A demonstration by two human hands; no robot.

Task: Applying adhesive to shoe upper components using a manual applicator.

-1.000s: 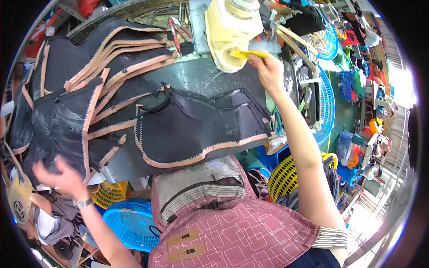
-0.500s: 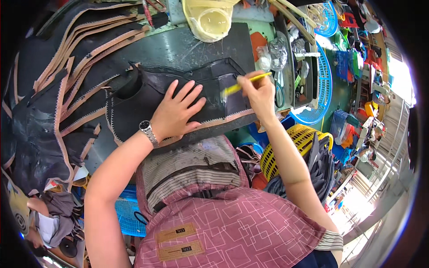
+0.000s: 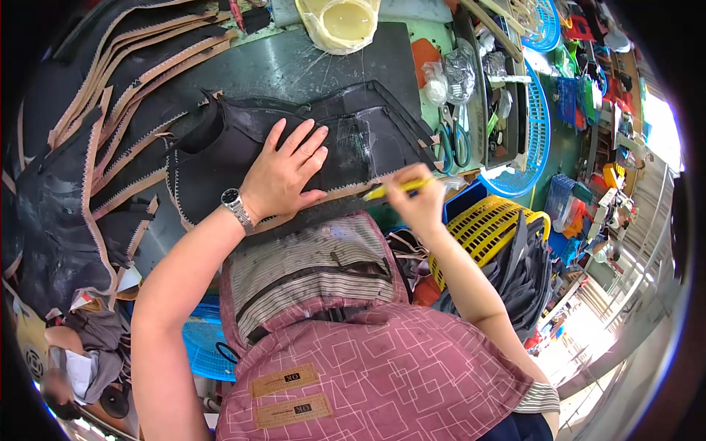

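A black sheet piece with a pinkish, zigzag-cut edge [image 3: 246, 143] lies on the dark work board [image 3: 287, 62] in front of me. My left hand [image 3: 285, 173] rests flat on it, fingers stretched and spread. In my right hand [image 3: 419, 202] a slim yellow brush [image 3: 376, 193] is gripped between thumb and fingers. Its tip points left, at the piece's near edge. A glossy, wet-looking streak runs across the black surface between my hands. Beyond the board's far edge stands a plastic-covered bowl [image 3: 342, 23] of pale, cream-coloured liquid.
More black pieces with pinkish edges [image 3: 62, 191] are heaped at the left. Teal-handled scissors [image 3: 460, 143] lie to the right, beside a tray [image 3: 482, 110] of odds and ends. A yellow basket [image 3: 482, 220] with black strips stands right of my lap. Blue baskets [image 3: 539, 132] are farther right.
My right hand has drawn the brush toward me, from the middle of the black piece to its near edge, uncovering the scissors. The left hand stays pressed on the piece.
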